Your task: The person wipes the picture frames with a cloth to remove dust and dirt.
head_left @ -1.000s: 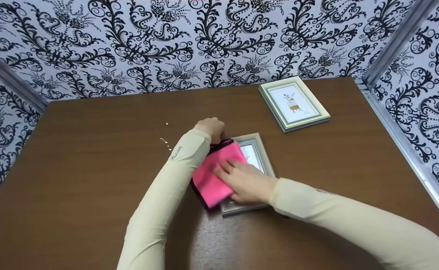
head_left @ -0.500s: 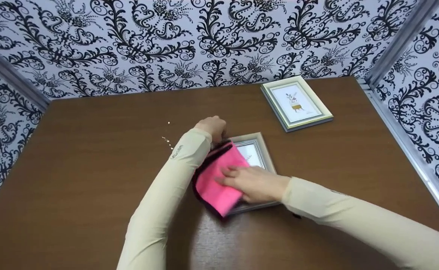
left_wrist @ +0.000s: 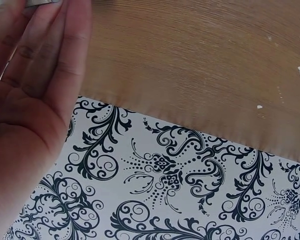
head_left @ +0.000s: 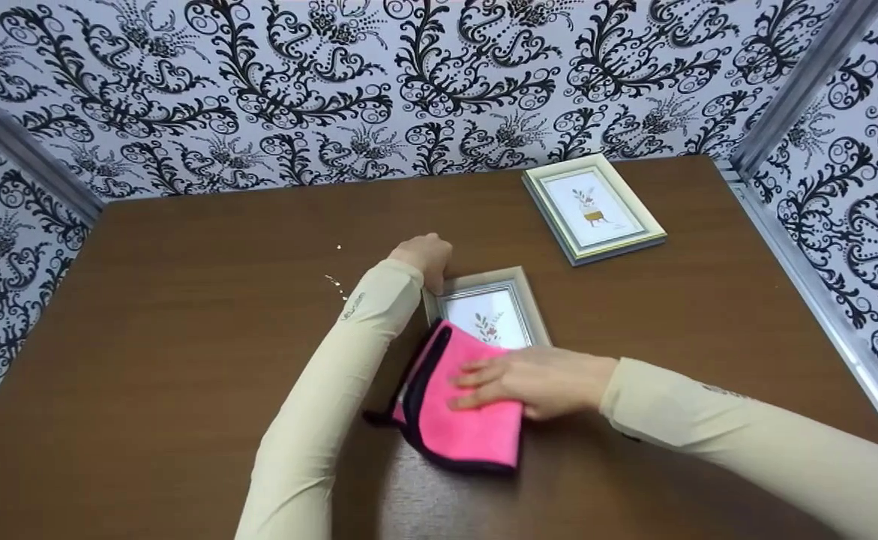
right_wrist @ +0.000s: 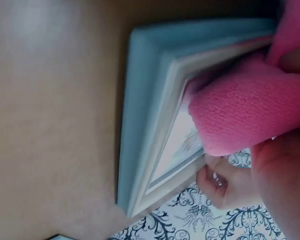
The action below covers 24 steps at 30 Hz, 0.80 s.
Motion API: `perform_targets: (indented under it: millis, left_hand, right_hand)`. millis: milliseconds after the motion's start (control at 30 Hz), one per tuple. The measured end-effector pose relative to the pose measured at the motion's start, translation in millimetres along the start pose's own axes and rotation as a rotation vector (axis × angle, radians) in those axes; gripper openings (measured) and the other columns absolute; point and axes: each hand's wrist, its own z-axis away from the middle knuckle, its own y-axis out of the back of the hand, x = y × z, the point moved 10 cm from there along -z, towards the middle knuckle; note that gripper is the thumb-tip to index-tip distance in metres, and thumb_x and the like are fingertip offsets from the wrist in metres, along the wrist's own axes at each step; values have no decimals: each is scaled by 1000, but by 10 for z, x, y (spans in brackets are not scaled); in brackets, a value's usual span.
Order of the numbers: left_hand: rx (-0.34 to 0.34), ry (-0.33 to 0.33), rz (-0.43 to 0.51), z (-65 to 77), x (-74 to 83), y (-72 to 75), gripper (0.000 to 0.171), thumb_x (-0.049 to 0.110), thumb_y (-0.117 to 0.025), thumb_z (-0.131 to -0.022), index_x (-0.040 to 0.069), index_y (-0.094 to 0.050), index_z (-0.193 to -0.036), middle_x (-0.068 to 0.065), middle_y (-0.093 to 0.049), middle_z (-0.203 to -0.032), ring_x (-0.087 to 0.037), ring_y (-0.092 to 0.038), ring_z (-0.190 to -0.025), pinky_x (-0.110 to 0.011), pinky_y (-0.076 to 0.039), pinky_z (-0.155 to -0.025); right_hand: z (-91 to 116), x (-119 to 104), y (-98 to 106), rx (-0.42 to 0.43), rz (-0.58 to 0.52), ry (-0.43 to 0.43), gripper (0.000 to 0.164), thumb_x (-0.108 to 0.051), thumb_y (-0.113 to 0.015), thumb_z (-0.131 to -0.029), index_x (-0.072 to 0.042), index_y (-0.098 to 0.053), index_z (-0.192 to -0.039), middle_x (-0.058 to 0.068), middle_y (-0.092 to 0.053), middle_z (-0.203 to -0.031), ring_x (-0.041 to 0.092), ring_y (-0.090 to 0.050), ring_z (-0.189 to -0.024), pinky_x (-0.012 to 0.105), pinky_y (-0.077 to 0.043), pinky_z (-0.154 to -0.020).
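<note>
Left grip: my left hand [head_left: 425, 257] is holding, with curled fingers, the far left corner of a pale beige rectangular picture frame [head_left: 534, 307].
Right grip: my right hand [head_left: 532, 381] is pressing, with fingers stretched, on a soft pink cloth with black edging [head_left: 476, 431].
Cloth place: it is covering the near part of the frame and is reaching past its near edge.
Frame place: it is resting on a brown wood-grain table [head_left: 184, 337], its leafy print partly showing.
Farther right: a cream rectangular picture frame [head_left: 645, 217] is lying apart from both hands.
White marks [head_left: 335, 283]: these are showing left of my left hand.
</note>
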Motion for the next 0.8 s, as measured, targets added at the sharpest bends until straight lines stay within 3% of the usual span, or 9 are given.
perform_targets:
  millis: [267,433,633,800]
  left_hand:
    - [20,-23,-35,0,33,3,17,6,-64,-82,2,-71,-97,-19,-62,-116,-35,-61,-104,-48,-51,-84]
    - [32,-21,-31,2,19,10,17,6,-62,-84,3,-71,-98,-18,-64,-114,-35,-62,-102,-47,-51,-83]
    - [21,-34,-13,-4,22,-28,14,7,-66,-79,6,-73,-91,-17,-63,-111,-32,-62,-98,-47,-52,-79]
    - [21,-42,-9,-2,3,-17,18,9,-76,-70,5,-70,-87,-16,-63,-107,-32,-61,-96,-47,-52,-77]
  right_hand:
    - [-223,438,49,7,142,-206,74,-1,-72,-80,-18,-43,-146,8,-39,-149,28,-34,-137,43,-41,-100]
    - [-289,500,63,11,180,-267,77,-5,-74,-79,-15,-40,-148,11,-39,-150,30,-36,-136,44,-43,-99]
    - [-174,264,10,13,173,-198,80,-5,-76,-77,-13,-39,-148,14,-36,-150,32,-37,-135,42,-37,-104]
    - [5,-134,-66,4,179,-57,85,-4,-76,-71,-15,-41,-147,12,-37,-149,29,-36,-135,40,-30,-108]
